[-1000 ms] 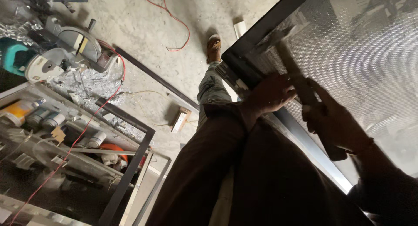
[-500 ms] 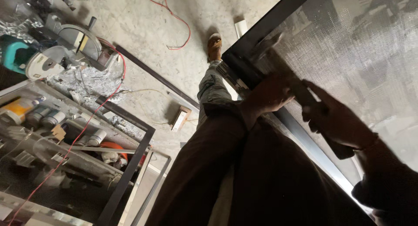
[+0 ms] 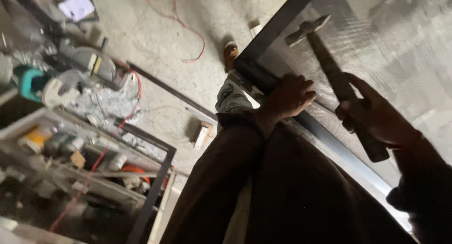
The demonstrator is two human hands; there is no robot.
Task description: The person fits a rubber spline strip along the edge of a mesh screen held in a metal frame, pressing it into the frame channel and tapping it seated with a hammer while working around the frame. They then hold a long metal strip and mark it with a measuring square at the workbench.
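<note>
My right hand (image 3: 374, 117) grips the dark handle of a hammer (image 3: 329, 70), whose metal head is raised over the mesh. My left hand (image 3: 292, 96) is closed on the lower rail of a black metal frame (image 3: 278, 25) that holds a grey wire mesh screen (image 3: 395, 41). My dark sleeves fill the bottom of the view. Below my left hand I see my leg in grey trousers (image 3: 230, 96) and my foot in a sandal (image 3: 230, 53) on the concrete floor.
A red cable (image 3: 181, 25) snakes over the concrete floor. At left stand a chop saw (image 3: 89, 63), a teal power tool (image 3: 28, 81) and a black-framed rack (image 3: 155, 192) with tools. A small wood block (image 3: 203, 133) and a loose black bar (image 3: 169, 88) lie nearby.
The hammer has swung up, its head now lifted higher above the mesh. My left hand stays on the frame rail. The view has shifted slightly.
</note>
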